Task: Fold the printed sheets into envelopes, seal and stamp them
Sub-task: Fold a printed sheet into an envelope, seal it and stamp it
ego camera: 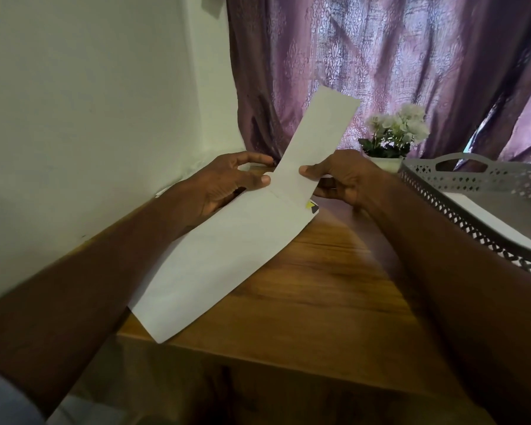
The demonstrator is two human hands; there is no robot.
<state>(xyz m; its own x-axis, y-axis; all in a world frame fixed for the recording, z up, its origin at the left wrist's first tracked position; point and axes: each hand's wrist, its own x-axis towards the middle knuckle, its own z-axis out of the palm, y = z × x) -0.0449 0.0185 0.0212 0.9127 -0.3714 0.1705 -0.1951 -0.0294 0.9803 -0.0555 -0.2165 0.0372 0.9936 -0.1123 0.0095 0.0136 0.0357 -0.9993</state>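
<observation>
A long white envelope [227,256] is held above the wooden table [304,286], its near corner past the table's front edge. A folded white sheet [316,133] sticks up and away out of the envelope's far open end. My left hand [227,185] grips the envelope's far left edge, thumb on top near the opening. My right hand [341,176] pinches the folded sheet at the opening, thumb on its face. A small yellow and black mark [311,207] shows at the envelope's far right corner.
A grey perforated tray [472,191] with handles stands at the right and holds a white paper [488,219]. A small pot of white flowers [393,136] stands at the back before a purple curtain [380,56]. A white wall [89,118] runs along the left.
</observation>
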